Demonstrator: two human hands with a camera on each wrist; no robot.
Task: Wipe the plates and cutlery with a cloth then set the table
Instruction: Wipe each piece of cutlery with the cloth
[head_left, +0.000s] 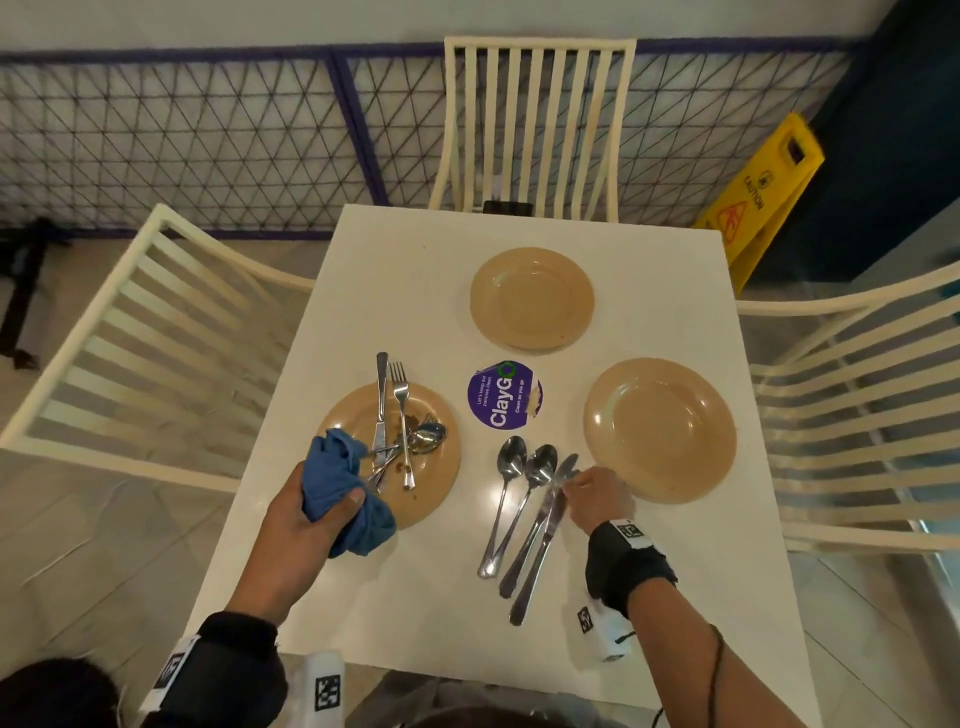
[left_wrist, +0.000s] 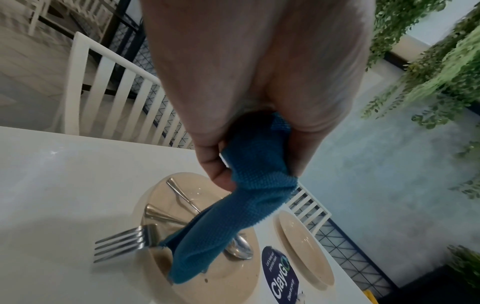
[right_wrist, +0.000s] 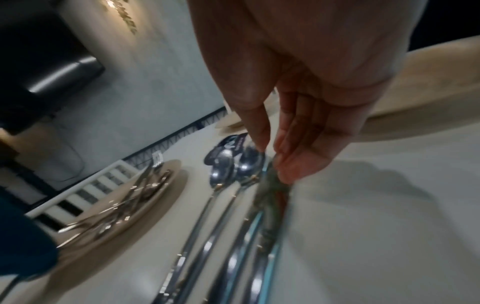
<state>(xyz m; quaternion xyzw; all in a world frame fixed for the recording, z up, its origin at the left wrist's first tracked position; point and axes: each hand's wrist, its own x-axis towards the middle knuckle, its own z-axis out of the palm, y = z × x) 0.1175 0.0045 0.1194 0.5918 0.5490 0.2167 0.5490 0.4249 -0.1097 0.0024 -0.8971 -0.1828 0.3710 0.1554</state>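
My left hand grips a bunched blue cloth over the near-left edge of a soiled tan plate. That plate carries a knife, a fork, a spoon and more cutlery. In the left wrist view the cloth hangs from my left hand down onto the plate. Two spoons and two knives lie side by side on the table. My right hand touches a knife blade with nearly straight fingers.
Two bare tan plates sit on the white table, one at the far middle and one at the right. A round purple sticker marks the centre. Cream slatted chairs stand left, far and right. A yellow caution sign stands beyond.
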